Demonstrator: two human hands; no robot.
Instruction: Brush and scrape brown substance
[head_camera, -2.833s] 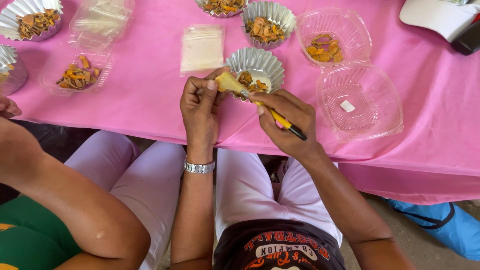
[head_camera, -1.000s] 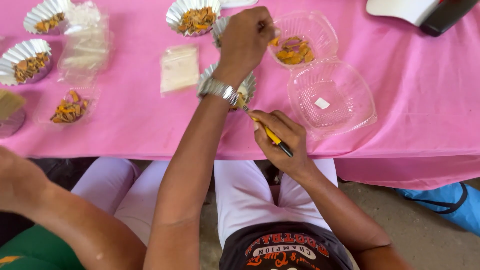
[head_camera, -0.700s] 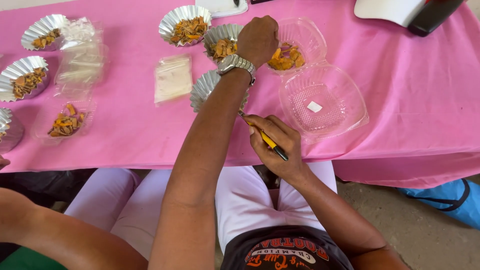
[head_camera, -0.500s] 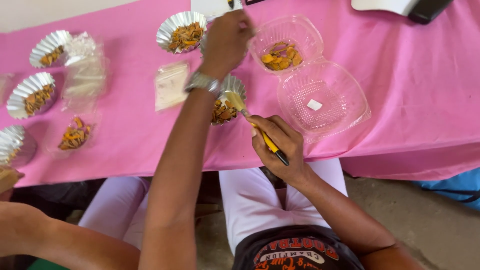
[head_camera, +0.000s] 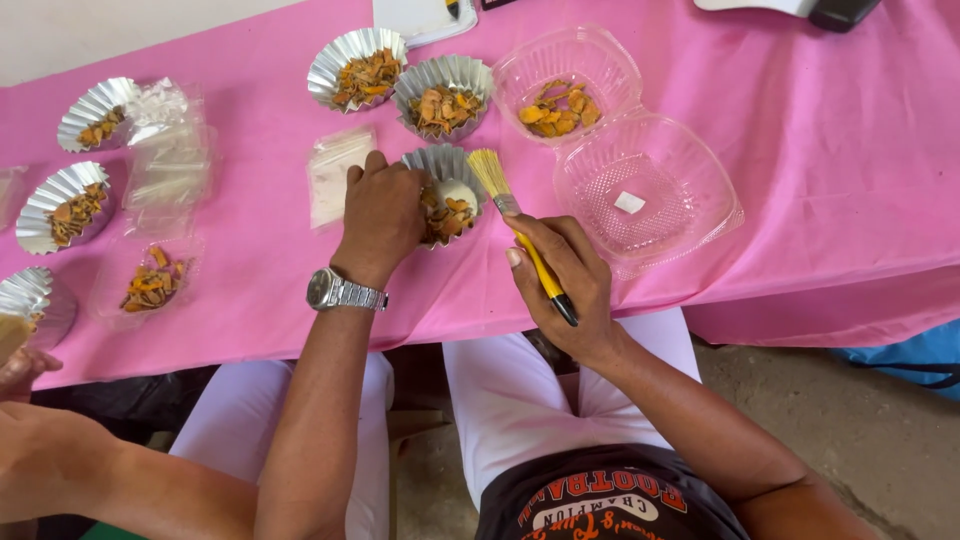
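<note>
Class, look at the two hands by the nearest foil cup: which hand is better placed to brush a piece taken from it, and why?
Probably the right hand: it already grips the yellow-handled brush, bristles beside the foil cup. The left hand rests on that cup's pieces, suited to lifting one out.

- Left hand (head_camera: 382, 208) is hemmed in: a flat clear bag (head_camera: 336, 178) at nine o'clock, two foil cups (head_camera: 443, 96) at twelve.
- Bare pink cloth (head_camera: 250, 270) at seven o'clock leaves room.
- Right hand (head_camera: 566, 280) has the clear clamshell (head_camera: 648, 190) at two o'clock.
</note>
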